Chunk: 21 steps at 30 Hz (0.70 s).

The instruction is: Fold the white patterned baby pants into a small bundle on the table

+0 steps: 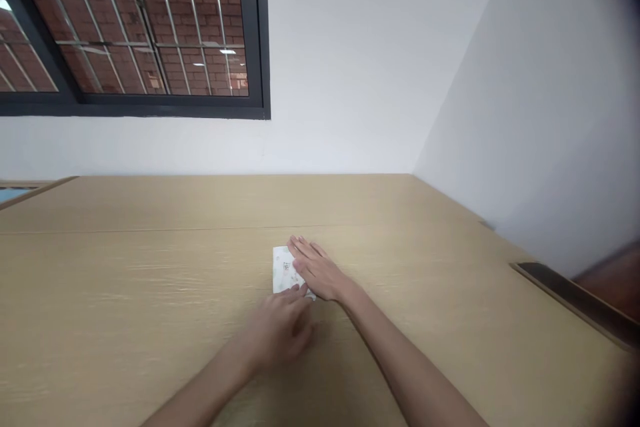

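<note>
A small white sheet with faint printed figures (284, 268), perhaps a napkin or a soft packet, lies flat on the wooden tabletop (165, 333). My right hand (317, 270) rests open and flat over its right side, fingers stretched toward the far edge. Along the near edge, the fingertips of my left hand (283, 323) touch the sheet. That hand is slightly blurred, its fingers bent forward and its thumb apart below them. The sheet's right part and near right corner are mostly hidden under my hands.
A straight seam crosses the tabletop beyond the sheet. Behind the table rises a white wall (340, 67) with a dark-framed barred window (257, 33) at left. A grey-white wall (560, 80) stands at right. A dark recess (575, 300) borders the table's right edge.
</note>
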Available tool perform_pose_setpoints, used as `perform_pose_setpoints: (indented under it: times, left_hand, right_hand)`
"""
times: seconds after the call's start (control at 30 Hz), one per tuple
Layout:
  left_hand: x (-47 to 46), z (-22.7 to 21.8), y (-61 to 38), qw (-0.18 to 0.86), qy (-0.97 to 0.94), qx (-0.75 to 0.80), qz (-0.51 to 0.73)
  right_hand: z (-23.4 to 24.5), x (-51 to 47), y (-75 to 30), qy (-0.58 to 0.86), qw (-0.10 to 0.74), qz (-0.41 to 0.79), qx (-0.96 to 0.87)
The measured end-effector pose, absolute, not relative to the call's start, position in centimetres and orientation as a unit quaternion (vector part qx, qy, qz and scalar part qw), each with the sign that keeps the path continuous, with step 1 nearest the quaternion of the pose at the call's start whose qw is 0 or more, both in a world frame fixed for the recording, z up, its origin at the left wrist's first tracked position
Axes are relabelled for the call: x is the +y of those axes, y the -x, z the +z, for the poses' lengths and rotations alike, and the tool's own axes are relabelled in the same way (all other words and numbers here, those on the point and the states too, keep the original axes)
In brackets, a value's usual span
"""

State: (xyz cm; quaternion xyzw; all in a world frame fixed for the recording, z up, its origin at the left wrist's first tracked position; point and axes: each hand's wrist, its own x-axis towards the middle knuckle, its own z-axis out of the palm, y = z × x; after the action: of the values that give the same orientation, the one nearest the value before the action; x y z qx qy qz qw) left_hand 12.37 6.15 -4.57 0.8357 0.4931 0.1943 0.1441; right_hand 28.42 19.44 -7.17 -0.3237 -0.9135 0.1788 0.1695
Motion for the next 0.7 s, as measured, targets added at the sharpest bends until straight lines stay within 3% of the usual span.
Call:
perform_pose_setpoints:
  times: [0.13,0.3,0.7]
  left_hand:
    - [7.7,-4.5,-11.3,0.096,-0.752,0.599,0.256]
    - [9.2,-5.4,-9.3,0.040,-0.681,0.689,0.246]
    - [10.5,-7.4,-9.7,0.025,-0.682,0.689,0.245]
  right_hand:
    - [-7.7,19.4,-28.7,0.355,0.247,0.188,-0.882]
    - [-7.6,19.3,-29.0,0.382,0.338,0.188,-0.839]
    - [-7.0,18.5,-28.7,0.355,0.371,0.117,-0.850]
